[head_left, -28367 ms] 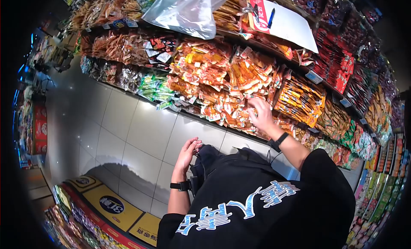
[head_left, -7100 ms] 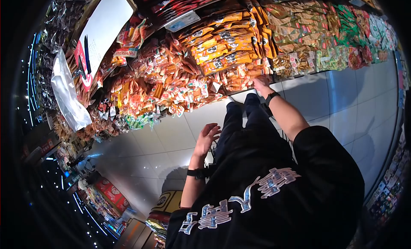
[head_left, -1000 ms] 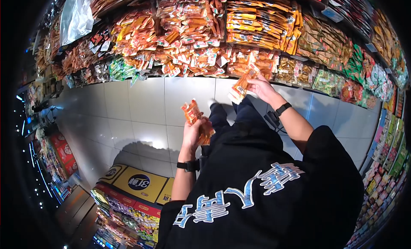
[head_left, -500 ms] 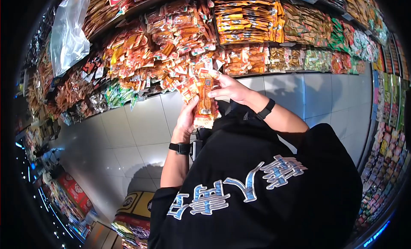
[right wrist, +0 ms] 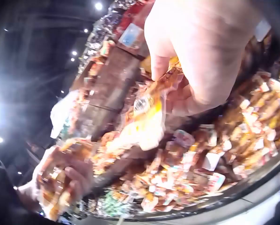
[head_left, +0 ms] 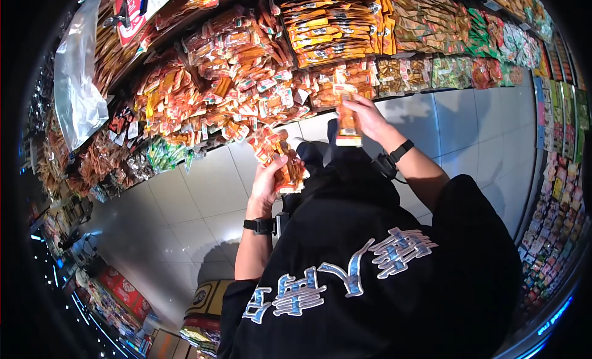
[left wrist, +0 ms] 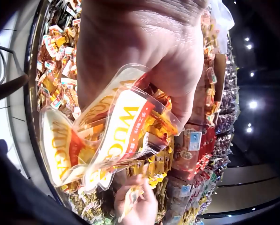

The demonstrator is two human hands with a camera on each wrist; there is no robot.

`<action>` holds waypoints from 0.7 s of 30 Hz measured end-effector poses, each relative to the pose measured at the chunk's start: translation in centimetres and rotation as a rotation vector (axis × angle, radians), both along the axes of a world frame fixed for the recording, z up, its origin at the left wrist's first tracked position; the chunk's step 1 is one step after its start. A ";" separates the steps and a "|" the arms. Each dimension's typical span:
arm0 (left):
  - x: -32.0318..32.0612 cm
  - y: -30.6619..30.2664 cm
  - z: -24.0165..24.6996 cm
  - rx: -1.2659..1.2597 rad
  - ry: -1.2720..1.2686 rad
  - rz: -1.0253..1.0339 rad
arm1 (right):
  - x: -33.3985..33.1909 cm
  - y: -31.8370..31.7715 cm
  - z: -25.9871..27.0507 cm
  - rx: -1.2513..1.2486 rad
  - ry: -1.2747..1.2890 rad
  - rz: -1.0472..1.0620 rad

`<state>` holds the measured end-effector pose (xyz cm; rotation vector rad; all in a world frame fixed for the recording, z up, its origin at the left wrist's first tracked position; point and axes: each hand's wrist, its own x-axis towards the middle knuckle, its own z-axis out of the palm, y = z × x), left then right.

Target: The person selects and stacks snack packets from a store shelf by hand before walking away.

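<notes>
My left hand (head_left: 264,181) grips a bunch of several transparent snack packets (head_left: 279,154) with orange-brown contents. In the left wrist view, their clear ends carry white labels with yellow "WUG" lettering (left wrist: 126,119). My right hand (head_left: 370,117) pinches a single snack packet (head_left: 348,123) by its upper part, and the packet hangs upright over the floor near the shelf edge. The right wrist view is blurred, but it shows this packet (right wrist: 147,122) between thumb and fingers. The two hands are apart, the left one lower and nearer the body.
Ahead runs a tiered display with heaps of similar loose packets (head_left: 240,94), a bin of yellow packets (head_left: 336,26) and green packets (head_left: 166,154). A plastic bag (head_left: 80,81) hangs at left, beside a red-and-white board (head_left: 132,16). A yellow-sided display (head_left: 206,297) stands behind.
Earlier the right hand was reaching into the heaps and the left was empty. Later both held packets; half a second ago they met, and now the right has moved away rightward with one packet.
</notes>
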<state>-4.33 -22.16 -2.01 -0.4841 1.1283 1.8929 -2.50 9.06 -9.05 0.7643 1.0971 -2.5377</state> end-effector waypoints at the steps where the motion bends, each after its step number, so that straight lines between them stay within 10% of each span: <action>1: 0.3 0.6 -0.5 -0.001 -0.030 0.022 | 1.0 1.8 -3.8 0.060 -0.093 0.013; 8: 2.2 5.5 -0.8 -0.086 -0.130 0.158 | 7.7 11.8 -24.7 0.330 -0.578 0.128; 21: 4.3 10.8 -0.8 -0.251 -0.125 0.250 | 3.8 15.5 -25.6 0.128 -0.467 0.141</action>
